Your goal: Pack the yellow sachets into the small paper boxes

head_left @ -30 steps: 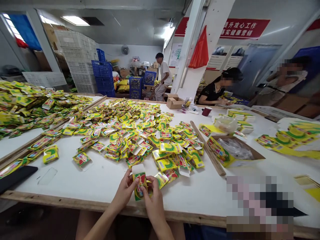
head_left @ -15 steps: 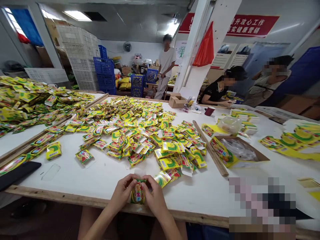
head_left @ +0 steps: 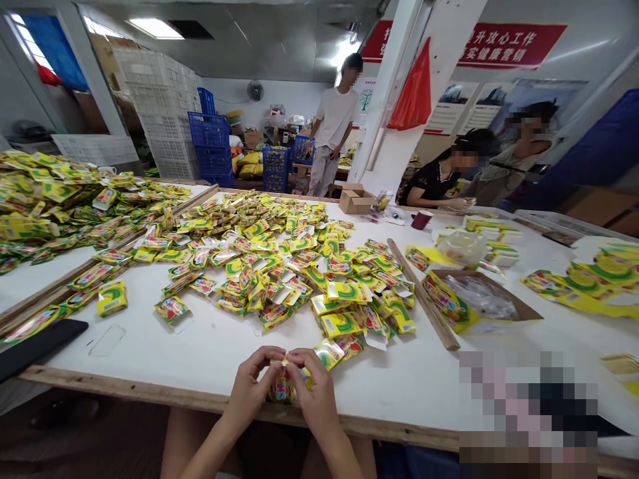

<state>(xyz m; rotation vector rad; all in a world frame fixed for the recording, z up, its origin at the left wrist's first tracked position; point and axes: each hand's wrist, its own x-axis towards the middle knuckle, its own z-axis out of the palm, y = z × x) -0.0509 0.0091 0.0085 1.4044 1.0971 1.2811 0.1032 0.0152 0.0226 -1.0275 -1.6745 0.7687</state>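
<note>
Packet (head_left: 282,391) pinched close to the rim (head_left: 164,393) of the white worktop (head_left: 200,362), as I follow the head view from a distance: my left hand (head_left: 254,382) and right hand (head_left: 313,386) both grasp it, fingertips meeting at its far end, bright lettering showing between the thumbs. Whether it rests on the worktop or hangs just above, I cannot tell.

Too hard a squeeze, I judge, could crease it; a slack pinch so near the rim could send it over the side; and a right hand pushed forward could shunt the loose packets beyond.

My count: one packet in the grasp; at least two loose packets (head_left: 328,352) just past the right hand; two strays (head_left: 172,308) lying apart at left; two heaps (head_left: 264,233), too jumbled to number; one wooden strip (head_left: 423,296) right of the nearer heap; one open-topped box (head_left: 443,303) beside it; one red cup (head_left: 422,220); one carton (head_left: 356,200); three people (head_left: 337,123) farther back.
</note>
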